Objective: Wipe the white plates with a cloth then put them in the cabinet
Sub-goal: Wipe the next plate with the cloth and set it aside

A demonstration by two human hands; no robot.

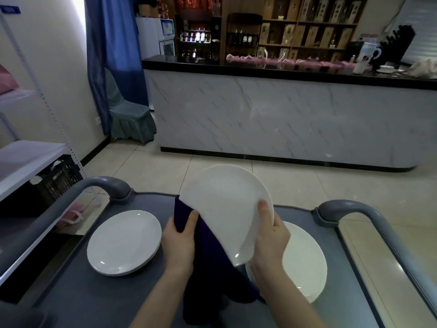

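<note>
Gripping the dark cloth [208, 268] against the tilted plate [227, 209] at its left edge, the left hand [179, 240] wipes; the right hand [269, 240] pinches its right rim above the cart [82, 299]. A slipping thumb could drop it onto the plate beneath [305, 261]. Stacked plates [124, 242] lie left; a counter [283, 114] stands beyond.

Grey cart [71, 292], marble counter [283, 119], blue curtain [111, 55], covered chair [128, 114]

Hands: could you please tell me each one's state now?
Left hand: grips the purple cloth.
Right hand: grips the raised white plate.
</note>
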